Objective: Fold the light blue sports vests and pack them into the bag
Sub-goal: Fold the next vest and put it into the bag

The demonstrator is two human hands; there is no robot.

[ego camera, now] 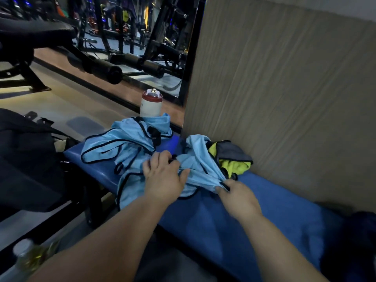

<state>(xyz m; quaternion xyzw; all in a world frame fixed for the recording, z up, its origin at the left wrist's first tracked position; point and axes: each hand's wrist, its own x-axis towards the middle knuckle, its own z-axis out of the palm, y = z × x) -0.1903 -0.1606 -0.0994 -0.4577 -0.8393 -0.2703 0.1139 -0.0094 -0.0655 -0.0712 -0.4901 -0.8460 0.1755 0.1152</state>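
Light blue vests (130,143) lie heaped and unfolded on the far-left end of the bench (223,216). The fabric is thin and smooth with a slight sheen, black piping runs round the hems and armholes, and loops of trim are tangled together.

Nearest vest (199,165) is stretched between my hands, drawn into tight pleats fanning out from the right. Left hand (162,178) is palm down on it, fingers curled into the cloth at a black edge. Right hand (238,197) pinches the bunched end, black trim at the fingertips.

The bench is padded and blue, glossy at the far end and matte nearer me.

Yellow-green and grey garment (234,159) is crumpled just right of the vest, against the wall panel (284,98), which is beige with vertical grain.

White cylindrical bottle (151,104) with a red lid stands upright behind the heap.

Black bag (26,159), soft and strapped, sits left of the bench end.

Gym machines (114,47) stand at the far left: black tube frames and foam rollers.
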